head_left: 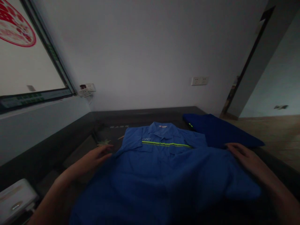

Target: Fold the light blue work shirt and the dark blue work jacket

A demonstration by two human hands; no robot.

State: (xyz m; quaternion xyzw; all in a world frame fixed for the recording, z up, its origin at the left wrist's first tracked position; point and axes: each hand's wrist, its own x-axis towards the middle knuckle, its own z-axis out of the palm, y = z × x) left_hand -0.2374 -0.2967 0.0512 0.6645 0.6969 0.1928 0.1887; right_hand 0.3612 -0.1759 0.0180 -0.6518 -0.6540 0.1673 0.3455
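A blue work shirt (161, 168) with a yellow-green reflective stripe across the chest lies face up on a dark table (77, 137), collar pointing away from me. My left hand (93, 157) rests at the shirt's left shoulder edge, fingers stretched out flat. My right hand (243, 156) lies on the shirt's right sleeve, fingers extended and pressed onto the fabric. Neither hand grips anything.
A darker blue folded garment (217, 131) lies at the table's far right. A white device (14, 197) sits at the near left edge. Wall sockets (86, 90) are mounted at the back left corner. A doorway opens on the right.
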